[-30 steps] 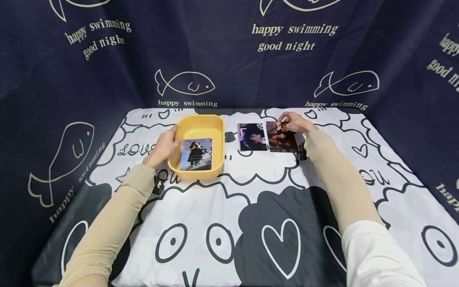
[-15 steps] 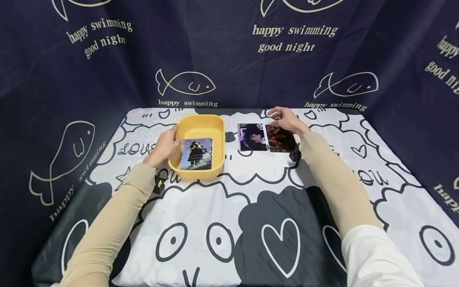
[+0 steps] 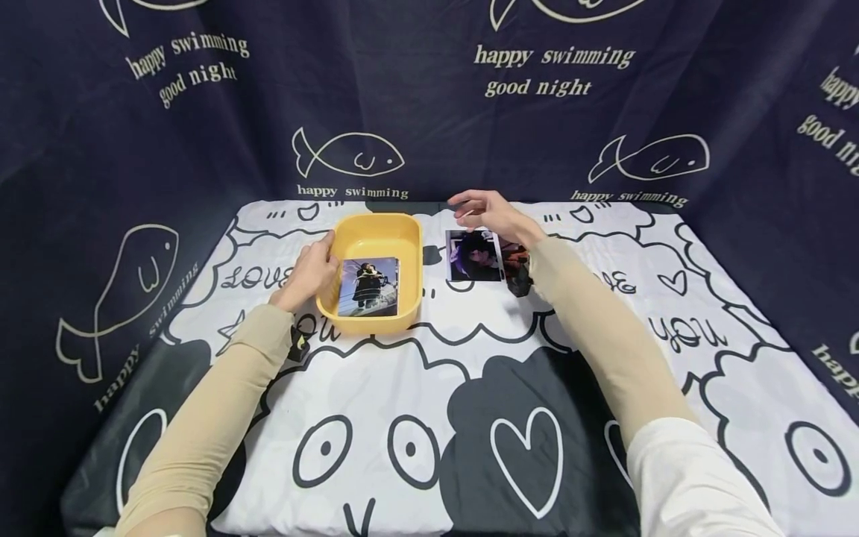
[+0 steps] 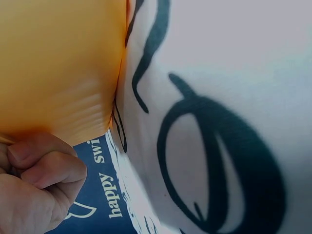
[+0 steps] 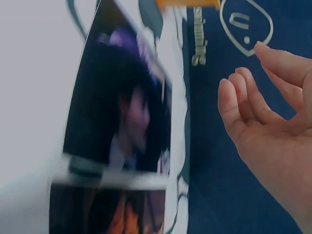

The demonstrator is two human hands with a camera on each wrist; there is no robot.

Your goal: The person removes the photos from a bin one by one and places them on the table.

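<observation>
Fingers (image 3: 463, 200) of our right hand (image 3: 490, 212) are spread loose and hold nothing. They hang over the far edge of the purple photo (image 3: 473, 256). Fingers (image 4: 46, 168) of our left hand (image 3: 310, 272) curl on the yellow tub (image 3: 376, 231) at its nine o'clock wall and grip it.

We go from big to small. Biggest is the table cloth (image 3: 416, 388), white with black hearts and eyes. Next is the yellow tub, at about eleven o'clock on the cloth. One photo (image 3: 367, 287) lies flat inside it. Then come two photos side by side on the cloth, at one o'clock. The purple photo is nearer the tub. The dark red photo (image 3: 515, 257) touches it on the three o'clock side, partly hidden by our right arm.

We think we are at the reaching step, about to pick up the purple photo. The next move needs a light pinch on its far edge, since it lies flat and thin. Then it needs a lift toward nine o'clock, into the tub.

Its long side runs from six o'clock to twelve o'clock. The face in it looks upright to us, so its top points to twelve o'clock.
</observation>
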